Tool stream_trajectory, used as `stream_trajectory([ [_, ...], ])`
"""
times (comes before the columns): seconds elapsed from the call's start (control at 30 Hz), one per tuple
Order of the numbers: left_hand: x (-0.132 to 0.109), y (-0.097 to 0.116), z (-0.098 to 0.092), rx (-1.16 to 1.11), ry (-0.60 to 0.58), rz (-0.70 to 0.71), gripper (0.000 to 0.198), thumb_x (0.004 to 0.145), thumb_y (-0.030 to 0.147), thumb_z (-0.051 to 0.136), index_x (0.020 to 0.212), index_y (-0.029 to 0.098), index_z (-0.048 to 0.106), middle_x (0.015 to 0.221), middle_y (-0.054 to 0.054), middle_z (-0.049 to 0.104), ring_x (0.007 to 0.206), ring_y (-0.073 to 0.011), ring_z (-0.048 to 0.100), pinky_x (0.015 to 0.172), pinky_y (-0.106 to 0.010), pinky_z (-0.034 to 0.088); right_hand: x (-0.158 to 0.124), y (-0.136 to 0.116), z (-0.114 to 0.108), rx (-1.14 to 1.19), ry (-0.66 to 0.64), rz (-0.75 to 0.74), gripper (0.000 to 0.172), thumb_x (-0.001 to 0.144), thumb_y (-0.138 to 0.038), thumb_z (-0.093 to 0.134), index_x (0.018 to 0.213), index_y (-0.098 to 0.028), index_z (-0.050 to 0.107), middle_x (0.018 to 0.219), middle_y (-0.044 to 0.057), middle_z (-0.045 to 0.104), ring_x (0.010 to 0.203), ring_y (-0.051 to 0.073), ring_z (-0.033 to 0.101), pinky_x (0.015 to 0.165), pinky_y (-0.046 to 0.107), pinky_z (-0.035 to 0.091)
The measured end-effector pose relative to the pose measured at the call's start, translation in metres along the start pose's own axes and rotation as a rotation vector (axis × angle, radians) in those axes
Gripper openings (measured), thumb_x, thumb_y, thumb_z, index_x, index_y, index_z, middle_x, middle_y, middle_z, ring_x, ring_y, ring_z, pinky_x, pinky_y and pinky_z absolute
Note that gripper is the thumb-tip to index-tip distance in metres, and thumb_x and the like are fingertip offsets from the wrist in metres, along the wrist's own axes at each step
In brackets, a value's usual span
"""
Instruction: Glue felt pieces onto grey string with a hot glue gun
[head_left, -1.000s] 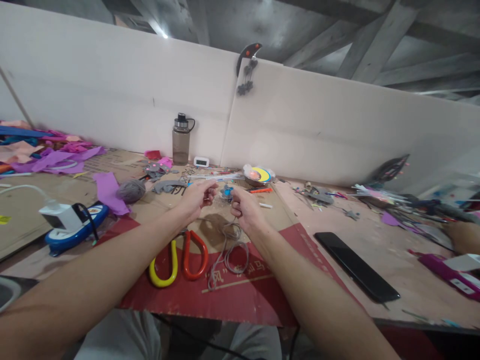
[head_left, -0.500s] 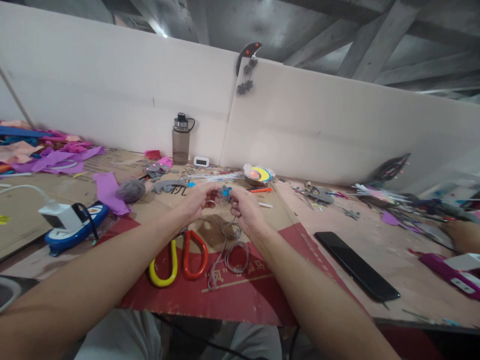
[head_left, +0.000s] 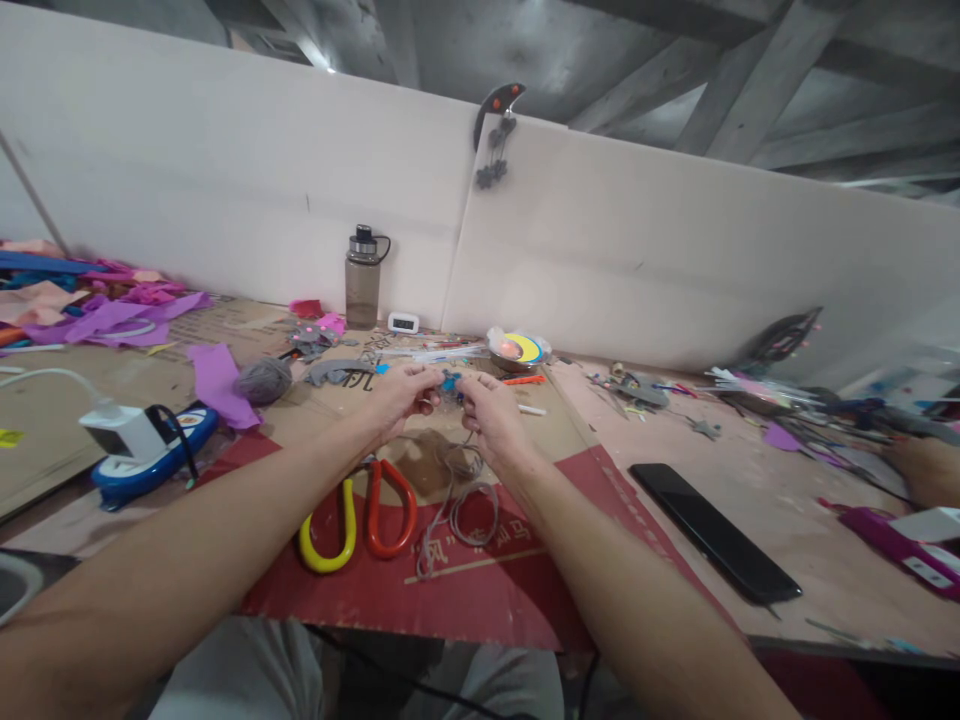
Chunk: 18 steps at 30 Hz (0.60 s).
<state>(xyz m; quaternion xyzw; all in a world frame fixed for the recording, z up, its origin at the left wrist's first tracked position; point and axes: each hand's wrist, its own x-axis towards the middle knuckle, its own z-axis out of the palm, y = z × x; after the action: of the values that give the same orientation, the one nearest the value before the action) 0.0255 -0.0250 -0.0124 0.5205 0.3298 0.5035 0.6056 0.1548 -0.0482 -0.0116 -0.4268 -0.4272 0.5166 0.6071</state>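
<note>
Between my two hands is a small blue and grey piece point(head_left: 450, 383), too small to make out exactly. The fingers of my left hand point(head_left: 409, 398) pinch its left side. My right hand point(head_left: 487, 408) has thumb and fingers closed on its right side. Grey cord point(head_left: 474, 515) trails down from near my right hand and lies in loops on the red part of the cardboard point(head_left: 525, 620). Below my left hand are scissors with one yellow and one red handle point(head_left: 391, 510); my forearm hides part of them.
A black phone point(head_left: 712, 530) lies to the right. Behind stand a water bottle point(head_left: 361, 285), a small white clock point(head_left: 403, 323) and a bowl point(head_left: 517, 350). Grey yarn point(head_left: 264, 381), purple cloth point(head_left: 219, 385) and a blue power strip point(head_left: 154, 460) are left. Another person's hand point(head_left: 926, 470) shows far right.
My fingers have shifted slightly around the small blue and grey piece, and less of its blue shows now. Both hands keep nearly the same place.
</note>
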Motion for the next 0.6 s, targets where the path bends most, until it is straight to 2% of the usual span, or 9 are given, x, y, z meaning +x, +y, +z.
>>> stream_trajectory([
  [0.13,0.001,0.002,-0.002,-0.042,0.035,0.012,0.018,0.063,0.025,0.067,0.063,0.013,0.055,0.054,0.002,0.051,0.046,-0.0068,0.047,0.042,-0.019,0.032,-0.001,-0.001,0.0,0.004,-0.09,0.001,0.02,0.059,-0.028,0.063,0.073,-0.018,0.053,0.048,-0.011,0.034,0.039,0.003,0.022,0.036,0.016,0.017],
  [0.27,0.002,0.006,-0.003,-0.077,0.084,-0.036,0.013,0.063,0.022,0.065,0.066,0.012,0.057,0.055,0.001,0.053,0.046,-0.0068,0.049,0.042,-0.018,0.034,0.002,0.0,-0.002,-0.1,-0.111,0.002,0.028,0.061,-0.037,0.065,0.081,-0.019,0.056,0.06,-0.007,0.049,0.049,0.005,0.04,0.045,0.017,0.033],
  [0.37,0.005,0.009,-0.005,-0.1,0.196,-0.088,0.01,0.063,0.019,0.064,0.067,0.012,0.057,0.058,0.0,0.056,0.047,-0.0065,0.05,0.041,-0.017,0.035,0.008,-0.001,-0.009,-0.34,-0.061,-0.07,0.028,0.068,-0.045,0.06,0.078,-0.019,0.057,0.071,-0.003,0.057,0.06,0.009,0.048,0.053,0.019,0.037],
  [0.47,0.007,0.011,-0.008,-0.135,0.308,-0.124,0.009,0.063,0.017,0.063,0.067,0.013,0.057,0.058,0.0,0.055,0.046,-0.006,0.049,0.039,-0.016,0.035,0.018,-0.01,-0.02,-0.601,0.004,-0.204,0.024,0.073,-0.043,0.054,0.074,-0.02,0.058,0.07,-0.001,0.058,0.066,0.011,0.05,0.056,0.021,0.036],
  [0.6,0.009,0.012,-0.01,-0.2,0.318,-0.161,0.008,0.065,0.015,0.062,0.064,0.013,0.055,0.053,0.002,0.051,0.043,-0.0055,0.047,0.036,-0.015,0.034,0.028,-0.03,-0.037,-0.851,0.086,-0.297,0.02,0.077,-0.035,0.051,0.066,-0.019,0.056,0.062,0.0,0.056,0.063,0.013,0.051,0.057,0.023,0.034],
])
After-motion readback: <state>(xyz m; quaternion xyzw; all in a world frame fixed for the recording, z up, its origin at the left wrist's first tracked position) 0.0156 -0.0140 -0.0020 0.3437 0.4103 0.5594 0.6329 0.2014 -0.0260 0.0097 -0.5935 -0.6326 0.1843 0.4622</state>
